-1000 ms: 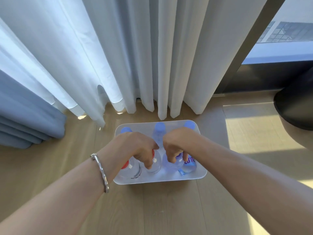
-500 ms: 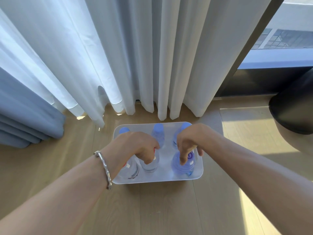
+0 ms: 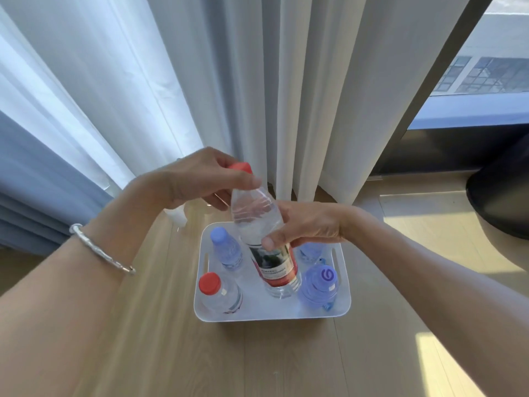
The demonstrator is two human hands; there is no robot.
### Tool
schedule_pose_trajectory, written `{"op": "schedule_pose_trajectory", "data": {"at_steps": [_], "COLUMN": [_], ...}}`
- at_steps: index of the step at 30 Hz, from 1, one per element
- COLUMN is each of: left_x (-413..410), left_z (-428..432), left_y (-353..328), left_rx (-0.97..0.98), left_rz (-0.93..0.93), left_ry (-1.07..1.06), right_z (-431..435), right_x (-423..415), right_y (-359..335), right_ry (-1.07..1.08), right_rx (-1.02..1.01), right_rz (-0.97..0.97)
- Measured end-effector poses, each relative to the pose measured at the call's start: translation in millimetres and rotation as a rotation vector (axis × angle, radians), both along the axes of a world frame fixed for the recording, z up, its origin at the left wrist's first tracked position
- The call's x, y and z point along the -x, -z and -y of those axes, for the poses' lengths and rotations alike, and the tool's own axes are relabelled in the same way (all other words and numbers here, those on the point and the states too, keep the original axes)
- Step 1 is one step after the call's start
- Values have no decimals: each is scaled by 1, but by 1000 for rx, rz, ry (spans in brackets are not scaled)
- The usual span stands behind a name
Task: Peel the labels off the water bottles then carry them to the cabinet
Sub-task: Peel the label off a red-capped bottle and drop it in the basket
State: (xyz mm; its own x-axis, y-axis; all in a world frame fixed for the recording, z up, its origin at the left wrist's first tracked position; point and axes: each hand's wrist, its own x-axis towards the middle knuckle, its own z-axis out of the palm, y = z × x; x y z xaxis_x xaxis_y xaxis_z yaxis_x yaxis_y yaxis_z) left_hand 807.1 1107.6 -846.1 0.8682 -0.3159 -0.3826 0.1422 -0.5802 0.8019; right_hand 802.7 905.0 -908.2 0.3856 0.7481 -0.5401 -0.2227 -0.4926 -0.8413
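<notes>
A clear water bottle [image 3: 259,222] with a red cap and a red label hangs tilted above a white bin [image 3: 272,315] on the wooden floor. My left hand [image 3: 200,179] grips its neck just under the cap. My right hand [image 3: 306,224] holds its body, thumb pressed at the label's top edge. Inside the bin stand a second red-capped bottle [image 3: 219,293], a blue-capped bottle [image 3: 226,249] and a blue bottle with a purple-marked cap [image 3: 319,285]. Another blue bottle [image 3: 310,252] shows partly behind my right hand.
White curtains [image 3: 257,96] hang right behind the bin, with a blue-grey curtain [image 3: 34,190] to the left. A dark round object [image 3: 503,196] stands at the right edge below a window. Wooden floor [image 3: 257,362] stretches in front of the bin.
Both hands were down among the bottles in the bin. Now my left hand has lifted the red-capped bottle out and up, and my right hand has taken hold of its body.
</notes>
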Motion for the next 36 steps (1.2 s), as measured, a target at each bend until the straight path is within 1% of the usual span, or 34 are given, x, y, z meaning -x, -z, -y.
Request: {"op": "schedule_pose_trajectory", "data": {"at_steps": [3, 6, 8, 11, 12, 15, 17, 20, 23, 25, 26, 29, 32, 36], "left_x": [-1, -3, -4, -1, 1, 8, 12, 15, 15, 16, 17, 18, 14, 7], "left_z": [5, 12, 14, 16, 17, 21, 24, 32, 42, 48, 50, 50, 45, 38], "left_y": [1, 5, 5, 7, 8, 19, 25, 31, 39, 43, 44, 46, 46, 41], "left_rx": [97, 129, 160, 303, 319, 284, 276, 228, 78, 22, 31, 181, 333, 493], "left_rz": [131, 214, 234, 213, 203, 184, 153, 130, 175, 203, 210, 194, 162, 18], "left_ry": [-191, -332, -346, -329, -334, -343, -309, -252, -256, -236, -212, -212, -357, -511], "right_z": [-7, -10, -10, -8, -7, -9, -10, -10, -11, -11, -10, -8, -8, -8], "right_x": [3, 7, 6, 2, 0, -8, -14, -20, -22, -22, -22, -25, -29, -36], "right_y": [-8, -9, -9, -11, -12, -17, -22, -26, -26, -26, -25, -26, -25, -24], "right_ry": [118, 274, 369, 497, 538, 659, 753, 838, 841, 820, 805, 775, 810, 885], "right_rx": [-94, -122, -136, -181, -183, -168, -163, -162, -109, -75, -68, -99, -136, -216], "right_rz": [112, 205, 238, 276, 309, 430, 462, 458, 443, 383, 341, 269, 325, 323]}}
